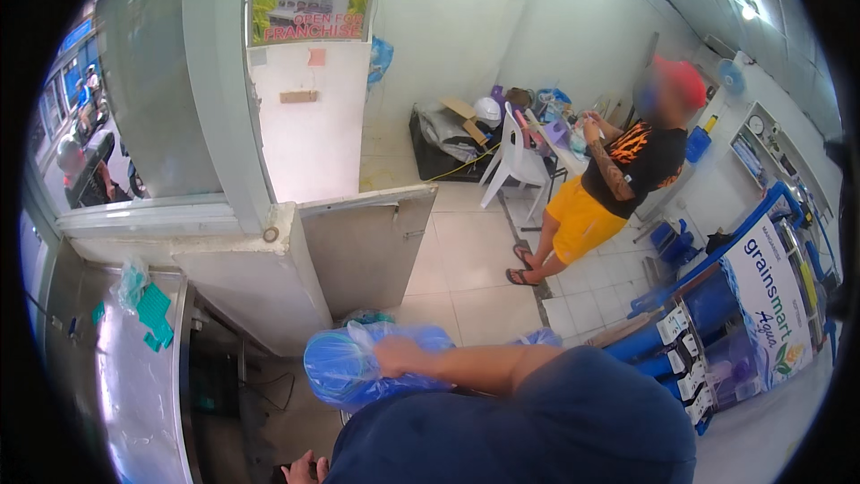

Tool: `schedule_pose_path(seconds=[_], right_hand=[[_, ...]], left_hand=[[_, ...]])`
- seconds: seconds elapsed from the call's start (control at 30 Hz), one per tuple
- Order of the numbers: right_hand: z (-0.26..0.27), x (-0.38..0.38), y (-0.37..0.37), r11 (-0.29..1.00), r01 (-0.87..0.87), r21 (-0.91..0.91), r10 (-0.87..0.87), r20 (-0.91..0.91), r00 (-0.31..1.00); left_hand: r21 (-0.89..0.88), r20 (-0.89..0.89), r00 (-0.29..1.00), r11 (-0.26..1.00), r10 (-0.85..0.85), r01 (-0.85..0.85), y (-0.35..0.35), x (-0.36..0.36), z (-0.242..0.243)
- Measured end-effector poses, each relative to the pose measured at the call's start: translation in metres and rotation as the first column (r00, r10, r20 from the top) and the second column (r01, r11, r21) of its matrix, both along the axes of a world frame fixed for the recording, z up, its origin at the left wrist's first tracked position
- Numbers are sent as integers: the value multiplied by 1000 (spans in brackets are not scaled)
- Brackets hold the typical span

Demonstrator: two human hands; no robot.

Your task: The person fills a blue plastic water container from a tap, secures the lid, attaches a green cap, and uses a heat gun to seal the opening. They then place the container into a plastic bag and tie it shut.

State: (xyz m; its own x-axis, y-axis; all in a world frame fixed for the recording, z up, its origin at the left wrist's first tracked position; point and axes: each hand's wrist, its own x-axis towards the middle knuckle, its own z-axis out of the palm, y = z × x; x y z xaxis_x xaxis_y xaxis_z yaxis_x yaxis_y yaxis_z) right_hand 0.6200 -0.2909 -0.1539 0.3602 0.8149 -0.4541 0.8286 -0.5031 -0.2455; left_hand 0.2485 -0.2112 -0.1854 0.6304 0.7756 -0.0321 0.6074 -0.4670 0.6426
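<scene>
My right hand (396, 356) reaches across from the right, its fingers closed on gathered clear plastic over a large round blue container (336, 366). The plastic clings around the blue surface, and my forearm hides part of it. At the bottom edge, my left hand (306, 467) is only partly in view, its fingers slightly bent; the picture does not settle whether it holds anything. My dark blue shirt covers the lower middle. Another blue plastic-wrapped thing (541, 337) shows just behind my forearm.
A metal counter (144, 417) with green pieces (156, 316) stands at left. A low swing door (366, 249) is ahead. A person in a red cap (625, 161) stands beside a white plastic chair (521, 158) and cluttered table. Blue filter tanks (712, 302) stand at right.
</scene>
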Motion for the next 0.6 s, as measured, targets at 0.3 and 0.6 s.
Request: schedule_pose_path(seconds=[0.3, 0.6], right_hand=[[-17, 24, -1, 990, -115, -78, 90, -267, 959], [16, 111, -124, 978, -135, -162, 79, -315, 946]], left_hand=[[-147, -167, 970, 969, 176, -201, -43, 32, 3], [-382, -422, 820, 744, 387, -548, -153, 8, -94]])
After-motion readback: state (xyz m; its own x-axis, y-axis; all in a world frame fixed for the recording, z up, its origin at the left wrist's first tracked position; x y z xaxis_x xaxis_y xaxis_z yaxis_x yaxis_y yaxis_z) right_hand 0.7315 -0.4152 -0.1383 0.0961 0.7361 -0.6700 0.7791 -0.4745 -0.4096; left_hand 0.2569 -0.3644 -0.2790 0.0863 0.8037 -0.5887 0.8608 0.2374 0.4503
